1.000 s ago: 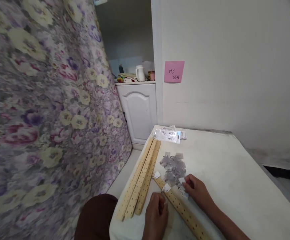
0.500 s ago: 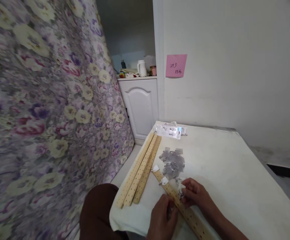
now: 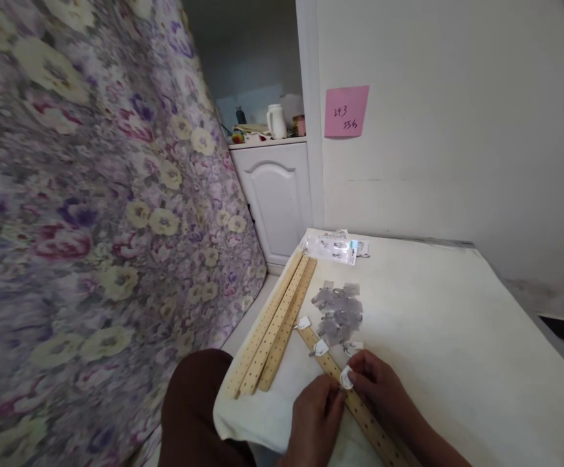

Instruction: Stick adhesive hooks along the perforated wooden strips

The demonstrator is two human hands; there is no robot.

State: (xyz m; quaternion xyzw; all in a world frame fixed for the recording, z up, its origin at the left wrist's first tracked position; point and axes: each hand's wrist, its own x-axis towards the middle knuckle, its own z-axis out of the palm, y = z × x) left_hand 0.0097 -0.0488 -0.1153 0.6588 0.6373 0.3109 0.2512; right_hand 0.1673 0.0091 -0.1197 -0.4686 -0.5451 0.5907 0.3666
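Note:
A perforated wooden strip [image 3: 328, 365] slants across the near part of the table, and two white tags [image 3: 304, 322] with small metal pieces sit at its far end. My right hand [image 3: 379, 383] pinches another white tag [image 3: 346, 378] by its right side, over the strip. At the strip's left edge is my left hand [image 3: 315, 415], its thumb and forefinger closed beside that tag's lower end. Whatever lies between those left fingertips is hidden. Just past my right fingers rests one more white piece [image 3: 354, 348], at the near edge of a pile of small clear packets [image 3: 338, 311].
Several more perforated wooden strips [image 3: 275, 324] lie along the table's left side. Flat clear packaging [image 3: 330, 249] rests at the back edge of the white-covered table [image 3: 437, 311]. A floral curtain [image 3: 117, 227] hangs at left, and a white cabinet [image 3: 279, 201] stands behind.
My right hand has brought the white tag left and down onto the strip, beside my left fingertips. My left hand stays at the strip's edge. The camera view has shifted slightly.

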